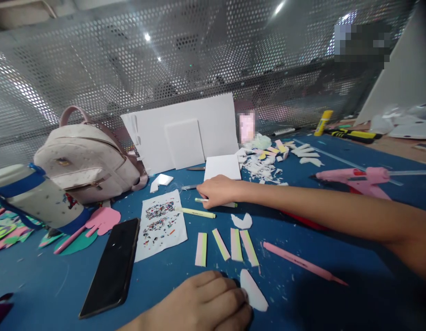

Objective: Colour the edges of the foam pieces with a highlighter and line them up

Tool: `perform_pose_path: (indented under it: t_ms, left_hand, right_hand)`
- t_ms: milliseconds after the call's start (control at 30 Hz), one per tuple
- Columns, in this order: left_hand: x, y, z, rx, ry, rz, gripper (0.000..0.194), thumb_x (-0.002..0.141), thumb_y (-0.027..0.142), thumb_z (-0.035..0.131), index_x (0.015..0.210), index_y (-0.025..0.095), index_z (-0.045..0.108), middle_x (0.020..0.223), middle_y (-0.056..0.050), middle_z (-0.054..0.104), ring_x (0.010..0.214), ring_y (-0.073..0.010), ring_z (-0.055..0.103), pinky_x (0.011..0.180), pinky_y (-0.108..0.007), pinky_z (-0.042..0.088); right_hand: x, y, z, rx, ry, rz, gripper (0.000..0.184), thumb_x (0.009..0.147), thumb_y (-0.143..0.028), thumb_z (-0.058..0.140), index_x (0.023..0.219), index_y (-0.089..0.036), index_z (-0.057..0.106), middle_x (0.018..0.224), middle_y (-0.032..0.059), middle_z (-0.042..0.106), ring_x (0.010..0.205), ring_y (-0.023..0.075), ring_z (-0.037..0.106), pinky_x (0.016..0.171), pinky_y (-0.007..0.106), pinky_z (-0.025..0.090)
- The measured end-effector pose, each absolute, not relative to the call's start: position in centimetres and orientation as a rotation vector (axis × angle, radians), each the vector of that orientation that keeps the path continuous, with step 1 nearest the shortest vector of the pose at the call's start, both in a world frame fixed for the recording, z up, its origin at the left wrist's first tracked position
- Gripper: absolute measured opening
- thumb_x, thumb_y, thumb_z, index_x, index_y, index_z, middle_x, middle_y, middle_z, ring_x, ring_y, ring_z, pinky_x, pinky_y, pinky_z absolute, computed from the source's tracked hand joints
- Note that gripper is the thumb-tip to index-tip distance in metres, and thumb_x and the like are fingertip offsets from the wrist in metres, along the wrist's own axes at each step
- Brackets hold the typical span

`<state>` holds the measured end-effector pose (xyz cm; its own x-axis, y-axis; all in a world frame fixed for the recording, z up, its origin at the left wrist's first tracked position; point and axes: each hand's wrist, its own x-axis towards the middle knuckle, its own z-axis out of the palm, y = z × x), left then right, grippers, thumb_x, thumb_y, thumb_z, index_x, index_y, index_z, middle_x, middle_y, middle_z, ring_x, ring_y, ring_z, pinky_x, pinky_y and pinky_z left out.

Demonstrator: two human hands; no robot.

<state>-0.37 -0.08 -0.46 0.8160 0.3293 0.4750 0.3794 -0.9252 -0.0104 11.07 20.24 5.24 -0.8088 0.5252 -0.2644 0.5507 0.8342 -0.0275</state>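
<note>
My right hand (218, 191) reaches to the middle of the table, its fingers closed around a pale green marker (233, 205) whose two ends show on either side. Just beyond its fingertips lies a thin grey pen-like tool (188, 187). My left hand (213, 301) rests at the bottom with curled fingers, their tips at the edge of a white foam piece (255, 290). Several foam strips (236, 245) coloured pink and yellow-green lie between the hands, near a curved white foam scrap (242, 221). A pale yellow marker (198, 213) lies left of my right hand.
A phone (111, 266) and a speckled paper sheet (180, 230) lie left. Behind them stand a tumbler (37, 195), a backpack (87, 161) and white boards (216, 124). Foam scraps (263, 168), a pink glue gun (354, 177) and a pink marker (299, 262) are on the right.
</note>
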Motion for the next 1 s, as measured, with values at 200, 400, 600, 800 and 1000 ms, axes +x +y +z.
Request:
perform_pose_path:
  t_ms: [200, 400, 600, 800, 1000]
  left_hand:
    - [-0.4, 0.1, -0.7, -2.903, -0.552, -0.718, 0.023, 0.102, 0.017, 0.055, 0.118, 0.006, 0.067, 0.112, -0.008, 0.073, 0.104, -0.0188, 0.067, 0.093, -0.030, 0.057]
    - [-0.3, 0.0, -0.6, -2.905, -0.549, -0.731, 0.022, 0.102, 0.017, 0.055, 0.118, 0.006, 0.066, 0.110, -0.008, 0.073, 0.103, -0.0181, 0.067, 0.093, -0.029, 0.058]
    - [-0.3, 0.0, -0.5, -2.911, -0.563, -0.737, 0.023, 0.103, 0.017, 0.052, 0.117, 0.005, 0.067, 0.109, -0.009, 0.073, 0.103, -0.0179, 0.068, 0.091, -0.029, 0.059]
    - [-0.3, 0.0, -0.7, -2.907, -0.565, -0.735, 0.023, 0.103, 0.017, 0.052, 0.118, 0.006, 0.066, 0.111, -0.008, 0.073, 0.104, -0.0182, 0.068, 0.093, -0.030, 0.059]
    - [-0.2, -0.1, -0.6, -2.904, -0.566, -0.749, 0.023, 0.103, 0.017, 0.052, 0.118, 0.006, 0.066, 0.111, -0.009, 0.073, 0.104, -0.0186, 0.067, 0.092, -0.030, 0.059]
  right_hand:
    - [11.3, 20.0, 5.6, 0.835, 2.890, -0.327, 0.034, 0.100, -0.038, 0.065, 0.126, -0.016, 0.062, 0.125, 0.0097, 0.065, 0.106, 0.0237, 0.067, 0.090, 0.045, 0.058]
    - [11.0, 19.8, 6.6, 0.742, 2.972, -0.833, 0.032, 0.102, -0.037, 0.062, 0.126, -0.017, 0.063, 0.123, 0.0093, 0.066, 0.104, 0.0224, 0.067, 0.090, 0.044, 0.059]
    - [10.4, 20.2, 4.8, 0.703, 2.768, -1.402, 0.031, 0.102, -0.039, 0.063, 0.121, -0.015, 0.064, 0.116, 0.0080, 0.068, 0.096, 0.0202, 0.068, 0.082, 0.040, 0.060]
    - [11.0, 21.0, 4.0, 0.779, 2.591, -1.796, 0.032, 0.102, -0.041, 0.062, 0.121, -0.015, 0.064, 0.113, 0.0075, 0.067, 0.092, 0.0188, 0.068, 0.078, 0.037, 0.060]
    - [11.2, 21.3, 4.0, 0.801, 2.454, -2.020, 0.032, 0.102, -0.041, 0.061, 0.121, -0.015, 0.063, 0.113, 0.0074, 0.067, 0.091, 0.0186, 0.068, 0.078, 0.037, 0.060]
